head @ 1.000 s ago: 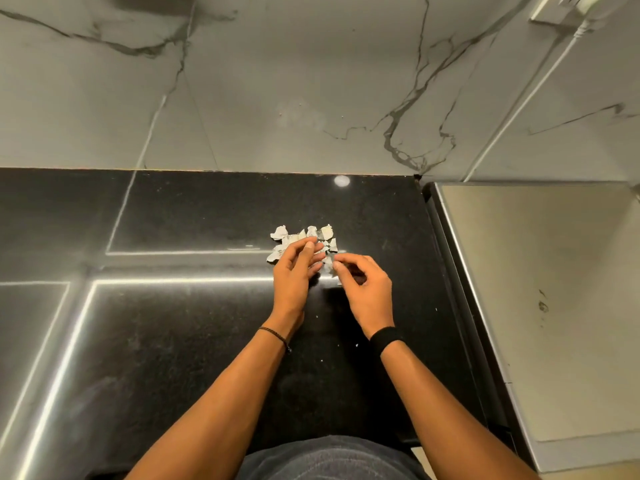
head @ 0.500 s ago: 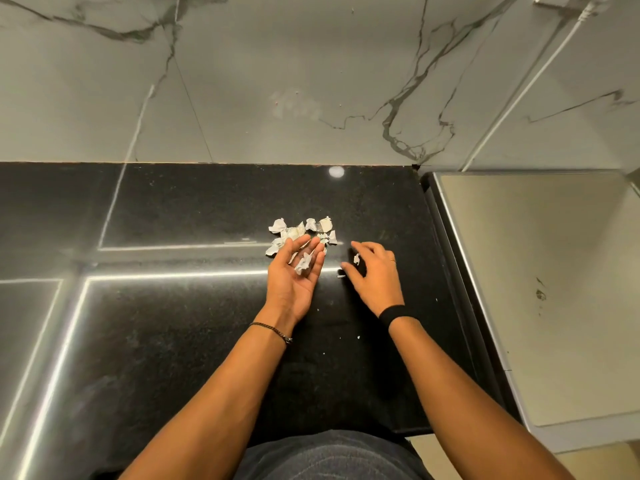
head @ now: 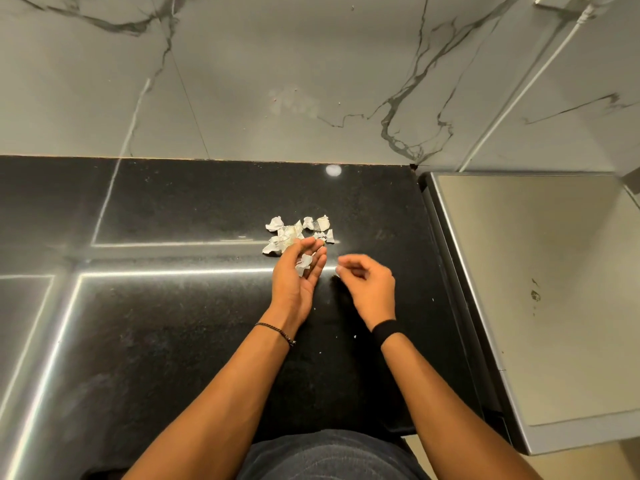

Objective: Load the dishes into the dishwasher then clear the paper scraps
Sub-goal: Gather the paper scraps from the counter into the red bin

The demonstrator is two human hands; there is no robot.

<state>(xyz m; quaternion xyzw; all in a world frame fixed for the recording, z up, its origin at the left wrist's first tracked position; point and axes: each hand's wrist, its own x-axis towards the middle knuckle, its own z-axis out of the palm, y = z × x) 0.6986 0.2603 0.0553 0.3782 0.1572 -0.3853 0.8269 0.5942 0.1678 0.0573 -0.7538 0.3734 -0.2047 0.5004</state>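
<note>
Item: paper scraps [head: 298,233]. Torn, crumpled, pale, thin and light. They are lying in a loose cluster, spread left to right, on the black countertop [head: 173,323], which is glossy and speckled.

Position: the cluster is sitting just beyond the fingertips of my left hand [head: 294,285], the nearer hand.

Left hand: I am holding it palm up, fingers relaxed, cradling one scrap [head: 304,265].

Right hand [head: 369,285]: I am hovering it just beside the left, fingers curled, thumb meeting forefinger. I cannot tell whether it is pinching a fragment.

Tiny flecks [head: 355,336] are lying nearer me.
</note>
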